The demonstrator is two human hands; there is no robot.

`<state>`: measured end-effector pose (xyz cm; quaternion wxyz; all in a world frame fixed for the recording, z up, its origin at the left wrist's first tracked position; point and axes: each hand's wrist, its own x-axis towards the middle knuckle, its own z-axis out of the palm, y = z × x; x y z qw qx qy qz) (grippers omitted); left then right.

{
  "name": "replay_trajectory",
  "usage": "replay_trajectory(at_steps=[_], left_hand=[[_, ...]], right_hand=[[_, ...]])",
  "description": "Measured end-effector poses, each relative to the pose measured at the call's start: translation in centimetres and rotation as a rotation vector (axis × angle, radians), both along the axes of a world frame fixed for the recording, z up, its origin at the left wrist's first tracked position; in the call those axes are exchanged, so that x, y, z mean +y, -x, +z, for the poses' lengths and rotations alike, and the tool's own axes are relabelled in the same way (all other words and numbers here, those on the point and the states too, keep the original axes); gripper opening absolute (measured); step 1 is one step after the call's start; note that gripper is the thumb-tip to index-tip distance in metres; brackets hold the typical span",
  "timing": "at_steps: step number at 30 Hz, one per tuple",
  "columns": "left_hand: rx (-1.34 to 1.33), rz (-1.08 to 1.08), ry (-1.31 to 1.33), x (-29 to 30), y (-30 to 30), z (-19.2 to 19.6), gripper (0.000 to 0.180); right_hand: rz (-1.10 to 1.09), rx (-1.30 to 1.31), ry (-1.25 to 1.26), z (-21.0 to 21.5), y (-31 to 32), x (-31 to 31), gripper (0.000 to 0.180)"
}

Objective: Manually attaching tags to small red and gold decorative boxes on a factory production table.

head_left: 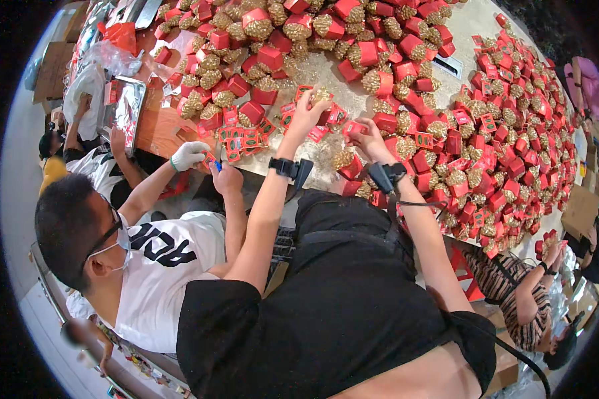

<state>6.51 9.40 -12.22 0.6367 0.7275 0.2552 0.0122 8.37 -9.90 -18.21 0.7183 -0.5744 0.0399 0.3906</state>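
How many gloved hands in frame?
1. A white glove on the raised hand of the co-worker in the white shirt, left of the wearer's bare left hand. The bare right hand has none. Hands elsewhere may be hidden.

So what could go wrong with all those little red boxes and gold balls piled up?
1. The heap of small red boxes reaches the table's near edge, so a nudge might tip some off.
2. The left hand reaches over flat red cards; its forearm may sweep them aside.
3. The right hand holds a small red piece by the fingers, close to a gold ball. It could slip into the pile.
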Motion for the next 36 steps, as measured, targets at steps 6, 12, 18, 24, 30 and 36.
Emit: replay_trajectory(at_steps=[6, 12, 18, 24, 30, 36], left_hand=[[0.078, -0.049, 0.89, 0.1, 4.2, 0.9, 0.048], [0.093, 0.095, 1.42, -2.4, 4.2, 3.6, 0.05], [0.225, 0.163, 1.249, -3.7, 3.5, 4.7, 0.048], [0.196, 0.232, 1.223, -5.9, 2.2, 2.8, 0.046], [0.245, 0.377, 1.091, -7.4, 1.5, 2.4, 0.044], [0.11, 0.315, 0.916, -8.1, 1.5, 3.8, 0.031]], right_hand=[[-0.19, 0.408, -0.227, 6.0, -0.1, -1.3, 0.022], [-0.158, 0.143, -0.237, 5.9, 1.5, -2.4, 0.012], [0.069, -0.656, 0.156, 9.8, 2.5, -2.8, 0.028], [0.12, -1.064, 0.413, 10.6, 2.2, -2.1, 0.021], [0.239, -1.331, 0.811, 11.6, 2.4, -2.0, 0.011], [0.188, -1.446, 0.979, 10.0, 2.3, -1.9, 0.013]])
